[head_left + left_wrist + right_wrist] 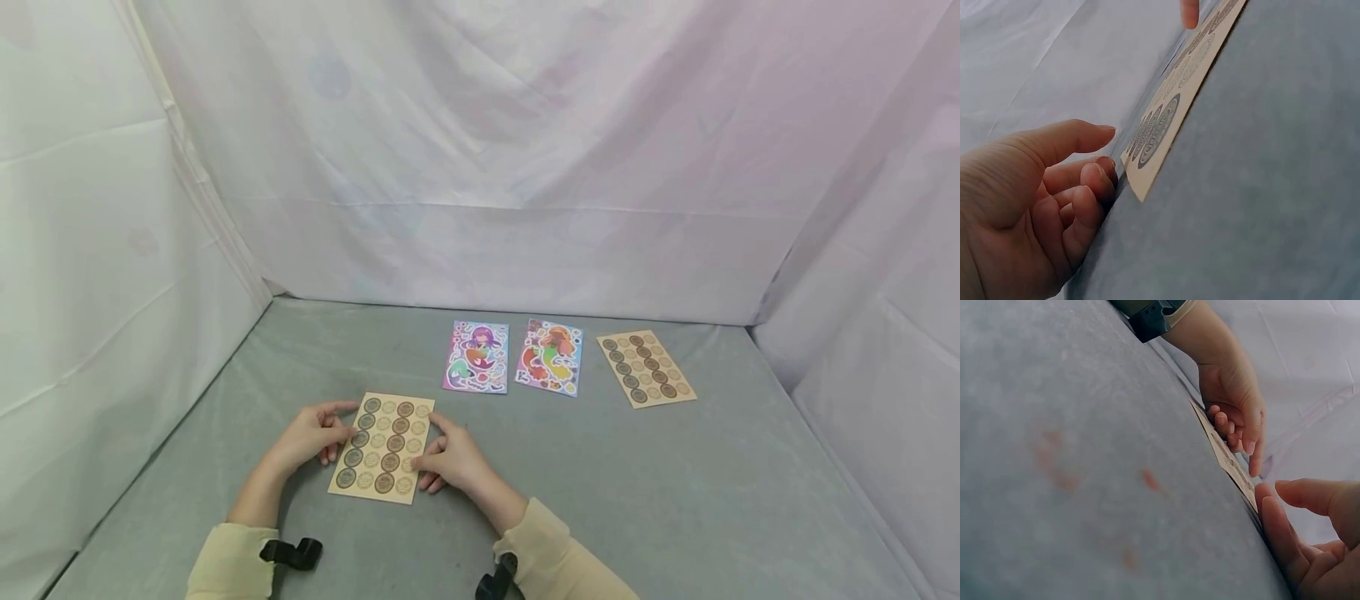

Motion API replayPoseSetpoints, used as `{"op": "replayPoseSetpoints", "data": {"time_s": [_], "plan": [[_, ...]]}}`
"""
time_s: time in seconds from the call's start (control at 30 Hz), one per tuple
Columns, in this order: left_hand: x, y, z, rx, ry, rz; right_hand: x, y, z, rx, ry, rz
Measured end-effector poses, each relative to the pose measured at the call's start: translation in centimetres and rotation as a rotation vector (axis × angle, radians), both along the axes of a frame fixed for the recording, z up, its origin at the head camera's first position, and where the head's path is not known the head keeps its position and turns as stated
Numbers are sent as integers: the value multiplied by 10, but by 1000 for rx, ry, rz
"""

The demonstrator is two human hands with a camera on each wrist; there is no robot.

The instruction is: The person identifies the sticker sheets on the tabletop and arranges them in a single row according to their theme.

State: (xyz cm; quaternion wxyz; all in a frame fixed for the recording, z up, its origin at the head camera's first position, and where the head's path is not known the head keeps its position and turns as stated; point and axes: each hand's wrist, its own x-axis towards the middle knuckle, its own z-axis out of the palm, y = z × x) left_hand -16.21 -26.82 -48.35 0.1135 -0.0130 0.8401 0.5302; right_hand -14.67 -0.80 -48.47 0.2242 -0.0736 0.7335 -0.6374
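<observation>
A tan sheet of round stickers point(380, 450), printed in dark and pale columns, lies on the grey table in the head view. At its left edge is my left hand point(318, 433), thumb and index spread apart, the other fingers loosely curled. In the left wrist view, the left hand point(1041, 194) has its fingertips right beside the sheet's edge point(1160, 144), with a gap under the thumb. My right hand point(450, 454) is at the right edge, index near the upper corner and thumb lower down. The right wrist view shows its thumb point(1310, 495) raised apart from the fingers.
Farther back lie a mermaid sticker sheet in purple and pink point(477, 358), another with orange and yellow figures point(551, 358), and a second tan round-sticker sheet point(647, 369) to the right. White cloth point(510, 250) hangs around the grey table point(600, 500) at the back and sides.
</observation>
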Motion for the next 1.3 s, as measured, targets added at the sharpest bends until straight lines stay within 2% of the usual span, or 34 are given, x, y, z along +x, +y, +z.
{"op": "replayPoseSetpoints", "data": {"time_s": [0.2,0.4,0.8,1.03,1.3], "plan": [[-1,1,2,-23,-7,-5,2,3,4,-9,-11,24],[-1,2,5,-65,21,8,3,7,8,-37,-15,35],[-9,7,17,-79,65,15,-4,15,18,-6,67,55],[-12,15,30,-116,138,19,-7,22,25,3,134,68],[-12,24,45,-103,247,-8,-11,30,37,17,203,89]]}}
